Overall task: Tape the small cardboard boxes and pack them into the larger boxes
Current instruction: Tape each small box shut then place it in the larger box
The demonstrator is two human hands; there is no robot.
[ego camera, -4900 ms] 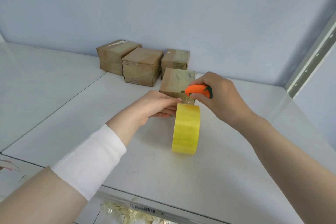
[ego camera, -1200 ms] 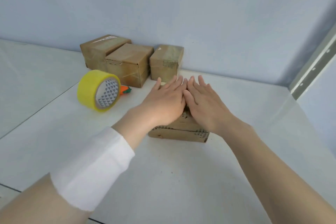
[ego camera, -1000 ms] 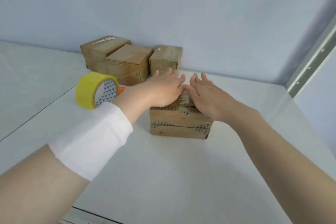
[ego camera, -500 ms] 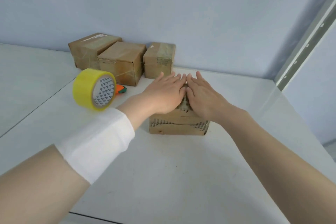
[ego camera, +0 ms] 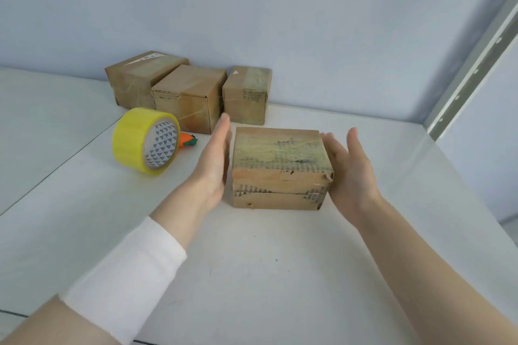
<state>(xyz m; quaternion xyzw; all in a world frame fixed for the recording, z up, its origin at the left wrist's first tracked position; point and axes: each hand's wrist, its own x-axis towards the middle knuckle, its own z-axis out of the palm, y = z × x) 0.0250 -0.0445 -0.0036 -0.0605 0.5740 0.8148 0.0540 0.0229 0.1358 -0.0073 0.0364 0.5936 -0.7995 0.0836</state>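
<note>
Small cardboard box (ego camera: 277,148) — taped over its top, set on the tabletop (ego camera: 252,260) — is flanked by the left hand (ego camera: 214,161) and right hand (ego camera: 350,171), each grip spread flat and clamped on nothing; taping is judged done, and a two-sided lift for packing is called for.

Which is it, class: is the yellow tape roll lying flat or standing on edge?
Standing on edge: the yellow tape roll rests on its curved band on the table, its patterned core facing sideways.

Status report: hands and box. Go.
Both open: left hand, right hand flank taped box, contact unclear. Box sits on table. Off left, tape roll clear of hands.
</note>
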